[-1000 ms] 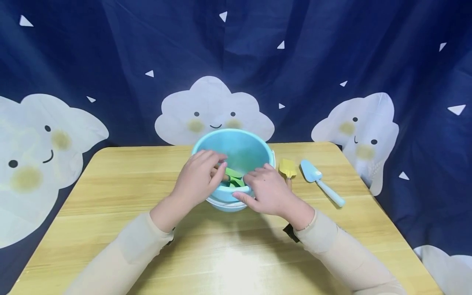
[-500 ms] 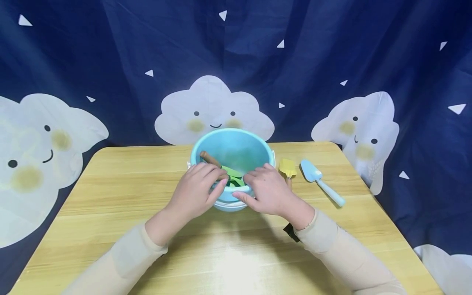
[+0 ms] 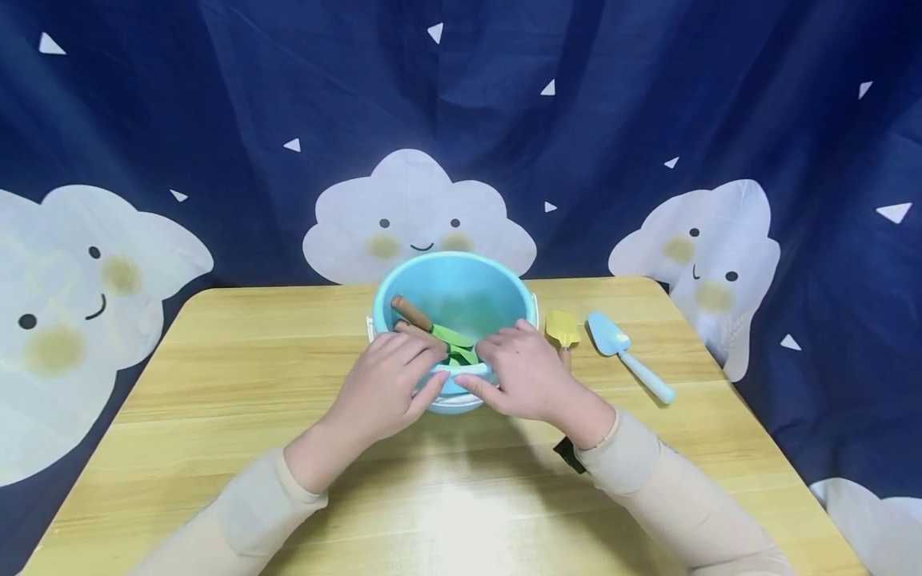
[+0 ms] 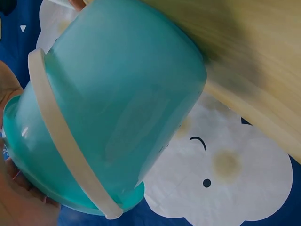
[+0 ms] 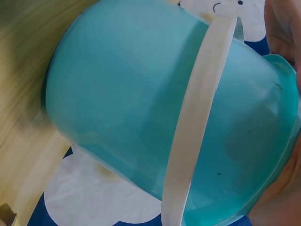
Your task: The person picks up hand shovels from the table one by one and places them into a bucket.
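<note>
A light blue bucket (image 3: 461, 280) stands upright near the table's back edge. My left hand (image 3: 385, 378) holds its near-left rim, fingers inside and thumb outside. On the near-right rim, my right hand (image 3: 527, 370) grips with the thumb in front. Inside the bucket lie green garden tools (image 3: 454, 338); two brown wooden handles (image 3: 413, 313) lean toward the left wall. Both wrist views show the bucket's outer wall (image 4: 127, 84) and its white carrying handle (image 5: 200, 108) hanging down against the near side. My fingers hide part of the bucket's contents.
To the right of the bucket, a small yellow shovel (image 3: 563, 327) with a wooden handle lies partly behind my right hand. Farther right is a light blue trowel (image 3: 630, 358). A dark blue curtain (image 3: 490, 96) with clouds hangs behind the wooden table (image 3: 238, 352).
My left hand has let go of a wooden-handled tool inside the bucket, drawn back toward me and taken hold of the near rim. My right hand has stayed on the rim.
</note>
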A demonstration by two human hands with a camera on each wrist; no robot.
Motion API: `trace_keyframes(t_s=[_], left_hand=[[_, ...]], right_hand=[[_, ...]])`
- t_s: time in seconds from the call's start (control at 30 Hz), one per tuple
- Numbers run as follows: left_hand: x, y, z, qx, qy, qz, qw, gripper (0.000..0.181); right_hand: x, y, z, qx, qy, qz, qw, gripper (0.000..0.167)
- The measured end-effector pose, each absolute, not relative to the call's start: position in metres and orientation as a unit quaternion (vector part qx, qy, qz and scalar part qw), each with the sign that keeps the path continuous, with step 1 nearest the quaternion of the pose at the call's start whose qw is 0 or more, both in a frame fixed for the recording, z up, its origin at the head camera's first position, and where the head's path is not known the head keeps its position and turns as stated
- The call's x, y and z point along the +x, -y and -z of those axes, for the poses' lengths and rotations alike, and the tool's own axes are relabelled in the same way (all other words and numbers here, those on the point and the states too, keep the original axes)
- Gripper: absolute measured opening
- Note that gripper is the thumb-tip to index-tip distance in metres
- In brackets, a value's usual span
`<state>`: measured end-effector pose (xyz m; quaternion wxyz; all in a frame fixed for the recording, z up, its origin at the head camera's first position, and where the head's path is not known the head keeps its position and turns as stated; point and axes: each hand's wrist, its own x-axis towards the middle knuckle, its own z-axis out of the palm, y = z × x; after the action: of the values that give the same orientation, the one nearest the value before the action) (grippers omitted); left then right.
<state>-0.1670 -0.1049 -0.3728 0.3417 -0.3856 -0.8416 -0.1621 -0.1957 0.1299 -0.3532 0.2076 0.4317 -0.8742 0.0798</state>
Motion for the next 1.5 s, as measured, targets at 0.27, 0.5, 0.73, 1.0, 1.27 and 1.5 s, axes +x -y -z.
trace_keyframes(t_s=[0.27, 0.5, 0.73, 1.0, 1.27, 1.5], left_hand=[[-0.167, 0.103, 0.378, -0.385, 0.847, 0.14, 0.34, 0.05], [-0.166, 0.103, 0.376, -0.384, 0.856, 0.131, 0.322, 0.054], [-0.166, 0.102, 0.375, -0.377, 0.866, 0.129, 0.3, 0.056], [-0.165, 0.101, 0.376, -0.372, 0.871, 0.131, 0.292, 0.056], [-0.165, 0.101, 0.377, -0.373, 0.871, 0.133, 0.292, 0.057], [-0.165, 0.102, 0.376, -0.372, 0.874, 0.133, 0.282, 0.057]], right_hand=[[-0.194, -0.13, 0.354, 0.431, 0.871, -0.084, 0.218, 0.061], [-0.194, -0.131, 0.353, 0.433, 0.87, -0.09, 0.217, 0.061], [-0.194, -0.132, 0.351, 0.434, 0.872, -0.094, 0.206, 0.06], [-0.193, -0.134, 0.347, 0.431, 0.881, -0.112, 0.159, 0.053], [-0.194, -0.135, 0.341, 0.422, 0.887, -0.156, 0.106, 0.035], [-0.193, -0.137, 0.338, 0.425, 0.882, -0.176, 0.101, 0.033]])
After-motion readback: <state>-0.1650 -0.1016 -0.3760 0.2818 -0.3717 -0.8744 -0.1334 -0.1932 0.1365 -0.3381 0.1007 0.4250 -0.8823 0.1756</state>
